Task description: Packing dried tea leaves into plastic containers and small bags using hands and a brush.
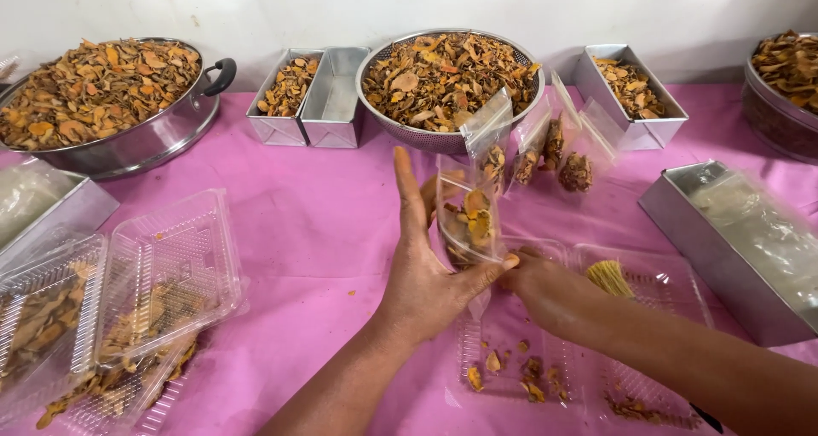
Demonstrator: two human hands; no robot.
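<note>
My left hand [423,266] holds a small clear plastic pouch [464,208] upright, its thumb and fingers around the lower part; the pouch has orange-brown dried slices in it. My right hand [545,289] is at the pouch's base, fingers curled beneath it, above an open clear clamshell tray [656,283] with a few dried slices and a pale yellow bundle [609,276]. Three more filled pouches [545,146] lean against a metal colander [388,117] heaped with dried slices.
A large metal pan [145,142] of dried slices sits at the far left. Small metal tins [332,104], another tin [652,129] and a long tin [682,210] stand on the pink cloth [315,215]. Stacked clamshell boxes [166,274] lie at left. A pot [771,125] is at right.
</note>
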